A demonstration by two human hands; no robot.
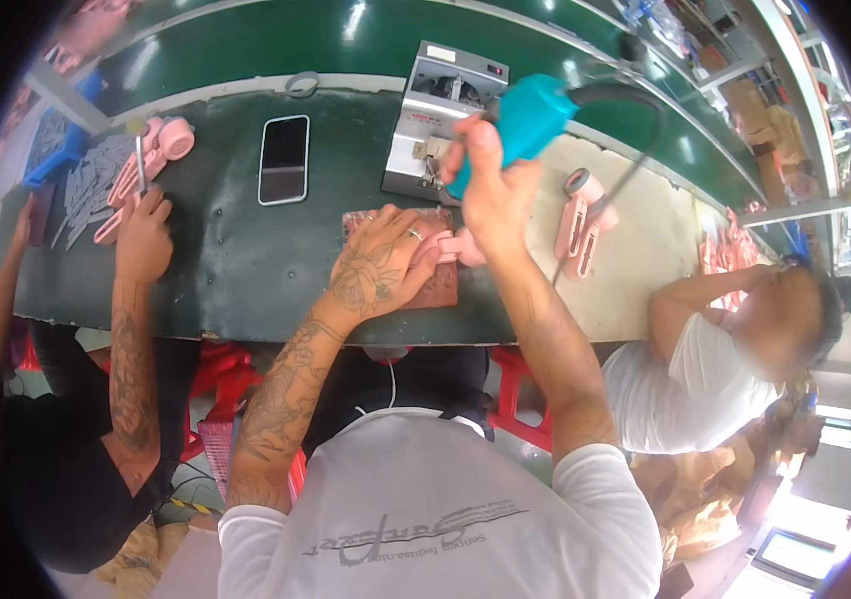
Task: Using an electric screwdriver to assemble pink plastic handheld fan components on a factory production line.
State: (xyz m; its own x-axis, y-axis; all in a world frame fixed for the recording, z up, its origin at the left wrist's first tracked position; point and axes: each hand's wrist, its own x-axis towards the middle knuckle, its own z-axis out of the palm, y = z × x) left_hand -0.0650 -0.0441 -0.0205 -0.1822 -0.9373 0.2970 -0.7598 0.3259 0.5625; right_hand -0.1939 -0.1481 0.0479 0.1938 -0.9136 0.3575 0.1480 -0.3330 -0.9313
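Pinching a pink part (460, 247) over a reddish board (437, 298) with the left grip (384, 258).
Clasping a teal power tool (537, 112) in the right grip (493, 190). Beyond the grips on the table (236, 250), standing beside the tool: a grey machine (408, 140), bearing tiny print. Right of the grips, lying: pink pieces (573, 228). Behind them, worn: a white shirt (485, 479), lettered grey.
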